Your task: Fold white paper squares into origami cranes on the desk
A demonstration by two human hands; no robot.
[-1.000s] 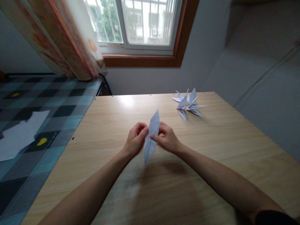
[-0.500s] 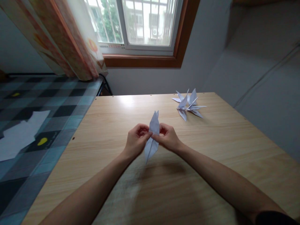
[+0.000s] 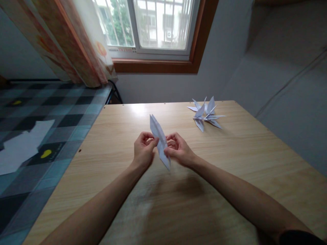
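A folded white paper piece (image 3: 160, 143), long and pointed at both ends, is held up above the wooden table. My left hand (image 3: 145, 148) pinches its left side between thumb and fingers. On the other side, my right hand (image 3: 178, 148) grips its right edge, thumb in front and fingers curled behind. The piece leans with its split upper tip to the left and its lower point to the right. Fingers cover part of its middle. Farther back on the right lie several pointed folded paper pieces (image 3: 200, 112), clustered together.
The wooden table (image 3: 114, 143) spans the middle, its far edge below a barred window (image 3: 163, 27). On the left, a surface with a checked cloth (image 3: 84, 100) carries loose white paper sheets (image 3: 22, 148). A flowered curtain (image 3: 79, 44) hangs above it. A wall stands to the right.
The paper piece has turned, its upper tip swinging left and its lower point right. My left hand has shifted slightly left and up. The clustered pieces stay put.
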